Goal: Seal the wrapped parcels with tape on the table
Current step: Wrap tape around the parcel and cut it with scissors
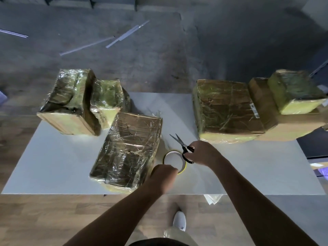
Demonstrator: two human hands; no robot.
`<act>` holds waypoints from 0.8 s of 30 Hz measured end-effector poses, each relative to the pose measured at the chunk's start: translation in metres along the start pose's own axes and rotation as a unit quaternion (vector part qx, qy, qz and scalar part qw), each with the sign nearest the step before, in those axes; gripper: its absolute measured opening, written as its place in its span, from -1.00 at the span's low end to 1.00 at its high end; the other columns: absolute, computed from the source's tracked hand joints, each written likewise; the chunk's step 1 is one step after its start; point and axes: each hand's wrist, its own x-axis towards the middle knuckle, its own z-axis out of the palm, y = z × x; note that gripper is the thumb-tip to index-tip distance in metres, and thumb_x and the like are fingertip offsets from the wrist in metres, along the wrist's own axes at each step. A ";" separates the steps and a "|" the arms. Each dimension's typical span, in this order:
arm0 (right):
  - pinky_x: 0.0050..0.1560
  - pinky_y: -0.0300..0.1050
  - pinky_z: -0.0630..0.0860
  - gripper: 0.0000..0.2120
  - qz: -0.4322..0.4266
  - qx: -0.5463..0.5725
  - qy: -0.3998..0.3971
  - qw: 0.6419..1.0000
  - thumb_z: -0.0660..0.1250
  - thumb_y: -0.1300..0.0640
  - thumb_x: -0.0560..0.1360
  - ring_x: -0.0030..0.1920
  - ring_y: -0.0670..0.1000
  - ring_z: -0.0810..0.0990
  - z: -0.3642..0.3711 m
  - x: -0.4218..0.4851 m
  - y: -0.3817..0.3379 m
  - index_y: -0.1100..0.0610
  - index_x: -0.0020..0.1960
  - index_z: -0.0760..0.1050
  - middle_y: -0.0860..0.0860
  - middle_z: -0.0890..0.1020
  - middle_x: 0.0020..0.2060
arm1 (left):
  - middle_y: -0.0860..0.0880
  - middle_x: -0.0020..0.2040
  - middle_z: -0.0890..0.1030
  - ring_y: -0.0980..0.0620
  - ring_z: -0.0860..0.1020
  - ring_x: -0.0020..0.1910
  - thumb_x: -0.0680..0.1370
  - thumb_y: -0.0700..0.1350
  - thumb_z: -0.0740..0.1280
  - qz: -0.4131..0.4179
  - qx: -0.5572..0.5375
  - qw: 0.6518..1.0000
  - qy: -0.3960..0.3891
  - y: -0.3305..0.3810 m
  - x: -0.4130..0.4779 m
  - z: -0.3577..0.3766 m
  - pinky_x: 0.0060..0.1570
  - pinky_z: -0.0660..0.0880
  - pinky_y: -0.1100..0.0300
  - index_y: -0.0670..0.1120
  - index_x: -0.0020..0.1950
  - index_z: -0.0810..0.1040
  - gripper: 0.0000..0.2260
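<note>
A flat parcel (128, 150) wrapped in clear film lies near the front middle of the white table (53, 166). Right beside it sits a roll of tape (173, 159) with a yellowish rim. My left hand (164, 174) grips the near edge of that roll. My right hand (204, 153) holds black-handled scissors (182, 146), blades slightly apart and pointing up-left above the roll. Two wrapped parcels (71, 102) stand at the back left. Another wrapped parcel (225, 109) lies at the back right, with a stack of two more (291, 100) beyond it.
The table's front edge runs just below my left hand. A scrap of clear film (212, 198) hangs off that edge at the right. My white shoe (179, 220) stands on the wooden floor below. Thin strips (124, 36) lie on the grey carpet beyond the table.
</note>
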 end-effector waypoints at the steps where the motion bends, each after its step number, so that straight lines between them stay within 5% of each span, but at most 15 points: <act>1: -0.30 -0.14 0.34 -0.75 -0.001 -0.015 0.000 1.000 0.33 -0.05 0.42 -0.22 0.07 0.52 -0.006 -0.002 -0.003 0.08 -0.30 0.39 -0.01 0.50 -0.37 | -0.15 0.03 0.63 -0.18 0.62 0.01 0.52 -0.31 0.19 0.007 0.003 1.000 0.003 -0.001 0.000 0.000 -0.09 0.55 0.02 -0.16 0.13 0.53 -0.77; 11: -0.43 -0.18 0.19 -0.64 -0.012 -0.130 -0.056 0.990 0.36 -0.10 0.37 -0.44 0.00 0.33 -0.037 -0.014 -0.038 0.10 -0.40 0.32 -0.01 0.37 -0.48 | -0.12 0.03 0.63 -0.15 0.62 0.01 0.52 -0.33 0.18 0.049 0.014 0.997 0.050 -0.005 0.005 0.010 -0.11 0.53 0.06 -0.16 0.12 0.52 -0.76; 19: -0.42 -0.21 0.19 -0.69 -0.004 -0.199 -0.070 0.978 0.36 -0.05 0.34 -0.45 0.02 0.32 -0.041 -0.002 -0.059 0.08 -0.41 0.32 -0.02 0.35 -0.47 | -0.11 -0.02 0.63 -0.17 0.62 -0.08 0.53 -0.32 0.17 0.067 0.009 0.993 0.092 -0.002 0.003 0.012 -0.27 0.32 0.13 -0.15 0.10 0.51 -0.79; 24: -0.48 -0.23 0.14 -0.68 -0.016 -0.217 -0.097 0.971 0.35 -0.03 0.36 -0.45 0.03 0.27 -0.047 0.003 -0.069 0.09 -0.42 0.30 -0.01 0.30 -0.48 | -0.11 -0.01 0.63 -0.17 0.62 -0.07 0.55 -0.30 0.17 0.068 -0.002 0.994 0.090 -0.004 0.005 0.013 -0.25 0.36 0.11 -0.14 0.10 0.52 -0.79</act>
